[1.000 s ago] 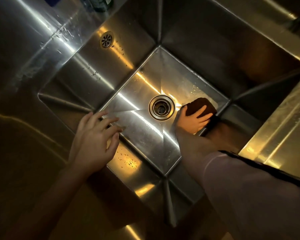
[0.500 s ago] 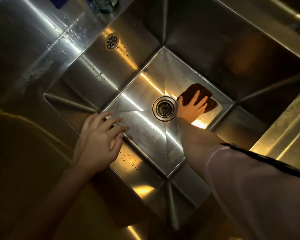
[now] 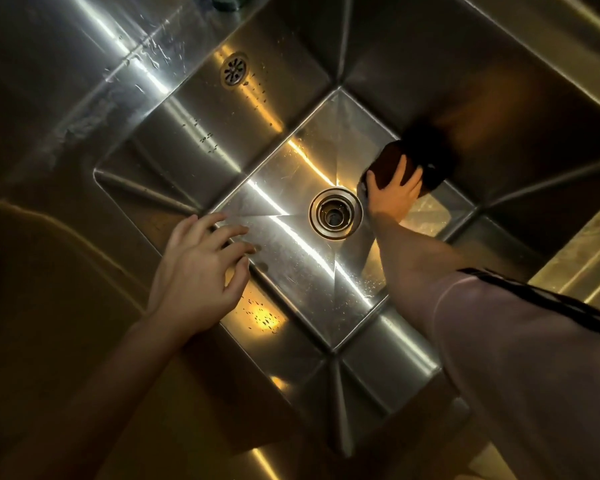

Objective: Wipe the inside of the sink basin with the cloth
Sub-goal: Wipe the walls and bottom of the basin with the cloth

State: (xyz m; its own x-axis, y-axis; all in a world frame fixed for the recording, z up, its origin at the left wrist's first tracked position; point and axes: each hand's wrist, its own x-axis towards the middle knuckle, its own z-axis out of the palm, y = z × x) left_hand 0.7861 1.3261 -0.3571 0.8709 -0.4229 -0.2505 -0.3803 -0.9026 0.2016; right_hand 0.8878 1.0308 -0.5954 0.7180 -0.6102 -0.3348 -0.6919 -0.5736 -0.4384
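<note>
The far part of the cloth (image 3: 426, 161) is smeared by motion blur, so its edge against the sink (image 3: 378, 57) wall cannot be traced. The right hand (image 3: 394, 194) covers the cloth's near side, and its palm is out of sight. Both forearms run off the bottom edge. A dark object (image 3: 227, 1) at the top edge, on the counter (image 3: 59, 81), is cut off; it is perhaps a bottle. The sink's right rim leaves the picture.

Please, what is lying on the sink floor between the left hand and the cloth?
In the head view, only the round drain lies between the left hand and the dark cloth; the rest is bare steel.
</note>
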